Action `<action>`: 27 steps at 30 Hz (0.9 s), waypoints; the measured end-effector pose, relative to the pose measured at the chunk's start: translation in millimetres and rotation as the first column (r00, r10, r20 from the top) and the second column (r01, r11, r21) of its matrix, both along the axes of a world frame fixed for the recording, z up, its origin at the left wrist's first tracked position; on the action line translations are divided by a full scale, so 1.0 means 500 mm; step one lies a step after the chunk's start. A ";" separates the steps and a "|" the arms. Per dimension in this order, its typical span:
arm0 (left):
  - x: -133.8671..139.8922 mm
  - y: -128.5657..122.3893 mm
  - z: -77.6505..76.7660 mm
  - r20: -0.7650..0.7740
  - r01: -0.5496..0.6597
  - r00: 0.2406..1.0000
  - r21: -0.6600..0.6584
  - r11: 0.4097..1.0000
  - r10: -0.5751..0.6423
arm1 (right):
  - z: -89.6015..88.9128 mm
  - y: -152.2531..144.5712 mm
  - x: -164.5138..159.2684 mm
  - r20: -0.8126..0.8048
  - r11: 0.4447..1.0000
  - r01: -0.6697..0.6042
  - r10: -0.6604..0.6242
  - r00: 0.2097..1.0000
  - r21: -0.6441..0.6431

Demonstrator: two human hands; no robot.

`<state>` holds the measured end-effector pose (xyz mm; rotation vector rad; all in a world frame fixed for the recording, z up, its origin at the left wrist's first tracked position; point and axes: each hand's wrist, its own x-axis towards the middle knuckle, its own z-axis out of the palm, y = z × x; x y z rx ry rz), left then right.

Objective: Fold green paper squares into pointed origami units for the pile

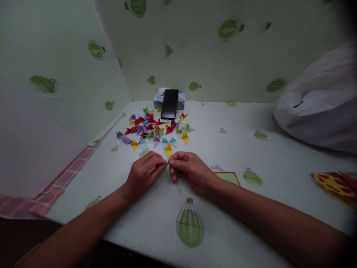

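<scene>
My left hand (146,169) and my right hand (189,169) meet above the middle of the table, thumbs and fingertips pinched. Between them is a small piece of folded paper (167,162), yellowish green and mostly hidden by the fingers. Just beyond the fingertips a yellow origami crane (168,149) shows; whether it touches my hands I cannot tell. Behind it, many small origami cranes (156,140) in purple, red, blue, green, yellow and orange lie in a loose heap. Partly under my right forearm is a stack of square paper sheets (228,178), green with a red edge on top.
A dark phone (170,104) leans against a tissue box (157,101) near the back wall. To the right stands a white plastic bag (320,100). Below it lies a yellow and dark red patterned item (331,184). The tablecloth (134,219) has printed balloons.
</scene>
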<state>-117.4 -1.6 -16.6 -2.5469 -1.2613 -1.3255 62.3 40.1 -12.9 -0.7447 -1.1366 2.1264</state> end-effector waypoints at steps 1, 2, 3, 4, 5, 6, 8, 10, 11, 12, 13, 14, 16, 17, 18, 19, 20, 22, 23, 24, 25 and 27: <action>0.000 0.000 0.000 -0.001 0.000 1.000 0.000 1.000 0.000 | 0.000 0.000 -0.001 -0.006 1.000 -0.003 0.003 1.000 -0.010; 0.000 0.000 0.000 -0.001 0.002 1.000 -0.001 1.000 -0.002 | 0.000 -0.001 -0.001 -0.010 1.000 -0.006 0.005 1.000 -0.018; 0.000 0.000 0.000 -0.002 0.005 1.000 -0.003 1.000 -0.005 | -0.001 -0.001 -0.001 -0.013 1.000 -0.009 0.008 1.000 -0.023; 0.001 0.000 -0.001 -0.001 0.009 1.000 -0.004 1.000 -0.009 | -0.002 -0.002 -0.002 -0.015 1.000 -0.012 0.011 1.000 -0.026; 0.001 -0.001 -0.001 -0.001 0.013 1.000 -0.005 1.000 -0.013 | -0.002 -0.002 -0.002 -0.016 1.000 -0.015 0.015 1.000 -0.027; 0.001 -0.001 -0.001 -0.002 0.016 1.000 -0.003 1.000 -0.016 | -0.003 -0.003 -0.002 -0.017 1.000 -0.018 0.017 1.000 -0.024; 0.001 -0.001 -0.001 -0.001 0.018 1.000 0.000 1.000 -0.018 | -0.004 -0.003 -0.002 -0.018 1.000 -0.016 0.016 1.000 -0.014; 0.001 0.000 0.000 0.018 0.010 1.000 -0.012 1.000 -0.009 | -0.004 -0.002 -0.002 -0.013 1.000 -0.010 0.010 1.000 0.006; 0.001 0.000 0.000 0.033 0.001 0.999 -0.028 1.000 -0.001 | -0.003 0.000 -0.001 -0.008 1.000 -0.003 0.003 1.000 0.022; 0.002 0.001 0.000 0.052 -0.008 0.999 -0.047 0.999 0.011 | -0.002 0.001 -0.001 0.000 0.999 0.003 -0.003 1.000 0.043; 0.002 0.001 0.001 0.068 -0.016 0.997 -0.065 0.998 0.020 | -0.002 0.003 0.000 0.012 0.998 0.009 -0.010 1.000 0.068; 0.002 0.002 0.001 0.082 -0.021 0.996 -0.078 0.997 0.027 | -0.001 0.004 0.000 0.029 0.995 0.011 -0.014 0.999 0.094; 0.003 0.003 0.002 0.095 -0.021 0.995 -0.086 0.996 0.029 | -0.001 0.006 0.001 0.063 0.991 0.010 -0.019 0.998 0.134; 0.003 0.003 0.002 0.097 -0.019 0.995 -0.082 0.996 0.027 | -0.001 0.006 0.002 0.076 0.990 0.008 -0.019 0.997 0.143; 0.003 0.003 0.002 0.098 -0.016 0.995 -0.076 0.997 0.024 | -0.001 0.006 0.002 0.086 0.989 0.004 -0.016 0.996 0.145; 0.003 0.003 0.003 0.098 -0.016 0.995 -0.072 0.997 0.023 | -0.001 0.006 0.002 0.094 0.989 0.003 -0.017 0.995 0.147; 0.003 0.003 0.003 0.099 -0.017 0.995 -0.071 0.997 0.024 | -0.001 0.006 0.001 0.103 0.988 0.000 -0.016 0.995 0.153; 0.003 0.003 0.003 0.104 -0.021 0.994 -0.084 0.996 0.030 | 0.000 0.006 0.001 0.134 0.982 -0.005 -0.020 0.991 0.190; 0.003 0.003 0.003 0.108 -0.022 0.994 -0.095 0.995 0.032 | 0.000 0.006 0.001 0.153 0.975 -0.008 -0.026 0.988 0.223; 0.003 0.003 0.002 0.113 -0.021 0.993 -0.104 0.994 0.033 | 0.001 0.006 0.000 0.173 0.965 -0.010 -0.037 0.984 0.263; 0.003 0.003 0.002 0.118 -0.018 0.992 -0.109 0.994 0.031 | 0.001 0.006 0.000 0.191 0.952 -0.010 -0.051 0.980 0.307; 0.003 0.002 0.000 0.122 -0.010 0.992 -0.116 0.993 0.024 | -0.001 0.006 0.000 0.218 0.923 -0.014 -0.077 0.973 0.385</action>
